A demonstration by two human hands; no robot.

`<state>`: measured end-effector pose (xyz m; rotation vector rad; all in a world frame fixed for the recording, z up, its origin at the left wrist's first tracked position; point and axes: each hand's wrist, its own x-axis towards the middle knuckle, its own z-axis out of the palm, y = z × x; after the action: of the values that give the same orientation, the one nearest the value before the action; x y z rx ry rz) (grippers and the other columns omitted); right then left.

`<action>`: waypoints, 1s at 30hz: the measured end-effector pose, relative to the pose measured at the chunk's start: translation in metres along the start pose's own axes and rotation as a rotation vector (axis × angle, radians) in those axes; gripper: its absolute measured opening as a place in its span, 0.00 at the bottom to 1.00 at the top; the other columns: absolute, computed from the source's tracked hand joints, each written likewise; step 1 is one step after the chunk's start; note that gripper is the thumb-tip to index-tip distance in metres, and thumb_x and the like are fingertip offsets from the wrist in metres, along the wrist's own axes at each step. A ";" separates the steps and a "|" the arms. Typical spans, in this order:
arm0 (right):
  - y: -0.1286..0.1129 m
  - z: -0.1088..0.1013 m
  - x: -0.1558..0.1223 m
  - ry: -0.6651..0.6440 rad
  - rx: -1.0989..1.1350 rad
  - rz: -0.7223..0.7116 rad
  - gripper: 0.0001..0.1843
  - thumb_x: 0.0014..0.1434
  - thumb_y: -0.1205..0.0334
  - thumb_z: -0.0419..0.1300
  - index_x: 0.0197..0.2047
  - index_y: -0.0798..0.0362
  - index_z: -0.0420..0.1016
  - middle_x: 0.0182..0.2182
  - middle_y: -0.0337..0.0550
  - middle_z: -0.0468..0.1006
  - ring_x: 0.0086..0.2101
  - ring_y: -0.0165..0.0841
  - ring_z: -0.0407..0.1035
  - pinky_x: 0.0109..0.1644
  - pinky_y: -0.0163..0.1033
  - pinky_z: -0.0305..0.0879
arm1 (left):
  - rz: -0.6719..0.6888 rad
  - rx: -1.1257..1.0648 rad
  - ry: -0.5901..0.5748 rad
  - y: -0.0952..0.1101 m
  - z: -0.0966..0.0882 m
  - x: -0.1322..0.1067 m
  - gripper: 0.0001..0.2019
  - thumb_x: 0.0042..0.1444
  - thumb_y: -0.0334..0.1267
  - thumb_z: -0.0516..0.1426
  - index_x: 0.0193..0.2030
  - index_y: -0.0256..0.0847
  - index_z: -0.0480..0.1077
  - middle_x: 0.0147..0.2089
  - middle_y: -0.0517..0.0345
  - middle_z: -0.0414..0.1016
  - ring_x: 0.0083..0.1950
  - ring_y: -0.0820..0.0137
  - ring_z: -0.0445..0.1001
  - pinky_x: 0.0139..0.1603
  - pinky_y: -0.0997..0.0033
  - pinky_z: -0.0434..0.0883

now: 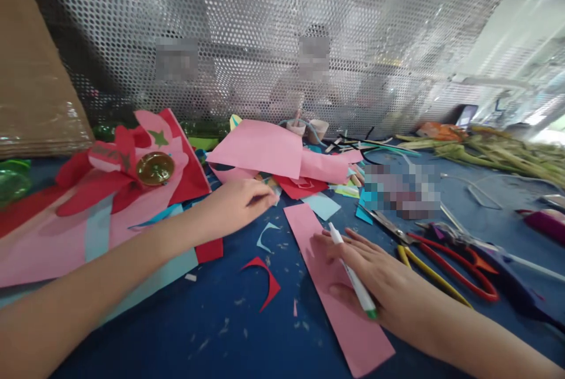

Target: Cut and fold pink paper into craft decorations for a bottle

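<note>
My right hand (368,273) rests on a long pink paper strip (304,235), fingers stretched over it. Across that hand, between thumb and fingers, runs a white marker (353,273) with a green end. My left hand (238,205) hovers by a heap of paper, its fingers curled together. Whatever lies between the left fingertips is too small to name. Close to them is a light blue paper piece (324,206). Below, a curved red scrap (266,280) and a thin light blue scrap (263,236) lie on the blue table (247,338).
Red-handled scissors (459,267) and a purple glue gun (512,285) lie right of my right hand. Pink sheets (260,146) cover the heap at the back. A red and pink paper construction (150,190) stands left. Perforated silvery sheeting (265,26) hangs behind.
</note>
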<state>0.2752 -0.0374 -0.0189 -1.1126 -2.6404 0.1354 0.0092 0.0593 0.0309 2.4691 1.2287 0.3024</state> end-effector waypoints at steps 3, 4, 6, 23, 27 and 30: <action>0.000 0.003 0.000 0.026 0.027 0.012 0.25 0.66 0.60 0.55 0.63 0.51 0.53 0.54 0.52 0.76 0.56 0.45 0.69 0.61 0.58 0.65 | 0.041 0.042 -0.268 0.004 0.000 -0.013 0.36 0.49 0.56 0.62 0.63 0.46 0.63 0.66 0.47 0.63 0.64 0.51 0.62 0.58 0.54 0.65; 0.000 0.004 0.000 0.031 0.038 0.021 0.25 0.66 0.60 0.55 0.63 0.50 0.52 0.54 0.51 0.76 0.56 0.44 0.69 0.61 0.57 0.65 | 0.047 0.060 -0.340 0.007 0.001 -0.017 0.44 0.42 0.55 0.66 0.66 0.49 0.59 0.69 0.47 0.57 0.68 0.48 0.57 0.60 0.53 0.64; 0.000 0.004 0.001 0.030 0.057 0.033 0.26 0.66 0.61 0.55 0.64 0.49 0.51 0.54 0.51 0.76 0.56 0.43 0.69 0.62 0.57 0.64 | 0.055 0.072 -0.392 0.012 0.004 -0.022 0.43 0.40 0.47 0.69 0.65 0.49 0.61 0.68 0.47 0.58 0.67 0.49 0.58 0.58 0.56 0.65; 0.005 0.007 -0.001 0.078 0.190 0.078 0.19 0.67 0.62 0.53 0.60 0.44 0.56 0.52 0.47 0.76 0.53 0.43 0.70 0.60 0.55 0.65 | 0.011 -0.042 -0.313 -0.006 -0.003 -0.008 0.08 0.49 0.31 0.57 0.37 0.42 0.69 0.40 0.58 0.71 0.37 0.69 0.73 0.35 0.73 0.68; 0.005 0.005 -0.002 0.095 0.185 0.106 0.18 0.67 0.59 0.53 0.59 0.43 0.58 0.50 0.46 0.77 0.51 0.46 0.70 0.56 0.56 0.67 | -0.102 -0.001 -0.267 -0.011 -0.009 -0.006 0.18 0.47 0.39 0.62 0.46 0.44 0.69 0.49 0.55 0.69 0.40 0.67 0.74 0.35 0.72 0.69; 0.004 0.003 -0.003 0.085 0.187 0.103 0.18 0.66 0.60 0.54 0.58 0.44 0.59 0.49 0.45 0.77 0.51 0.45 0.70 0.54 0.52 0.70 | -0.119 -0.031 -0.313 -0.013 -0.008 -0.004 0.12 0.48 0.36 0.60 0.41 0.41 0.74 0.43 0.55 0.74 0.38 0.67 0.75 0.36 0.73 0.69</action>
<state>0.2788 -0.0363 -0.0232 -1.1642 -2.4393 0.3399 -0.0050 0.0649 0.0327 2.2955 1.2171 -0.0939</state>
